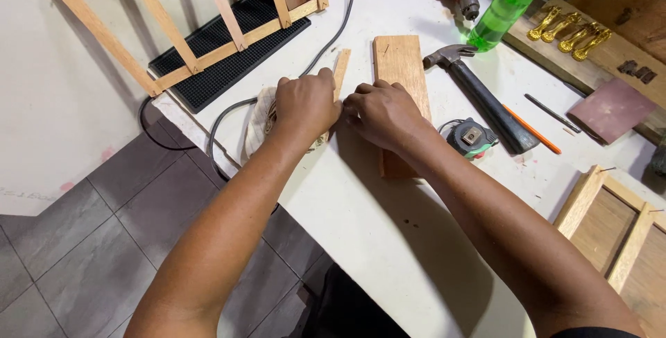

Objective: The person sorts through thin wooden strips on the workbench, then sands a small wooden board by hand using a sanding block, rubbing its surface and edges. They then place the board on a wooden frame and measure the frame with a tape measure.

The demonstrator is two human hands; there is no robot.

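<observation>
Both arms are bare from wrist to past the elbow, the left hand and right hand without gloves, rings, watch or bands, and behind the right hand, at the upper arm, only the edge of a dark sleeve shows.

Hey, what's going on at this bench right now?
A person is working at a white table with both bare hands. The left hand presses on a thin wooden strip lying over a cloth bundle; the right hand rests on a wooden board beside it. Whether either grip pinches something small is hidden. A hammer, tape measure, orange pencil and green bottle lie nearby.
</observation>
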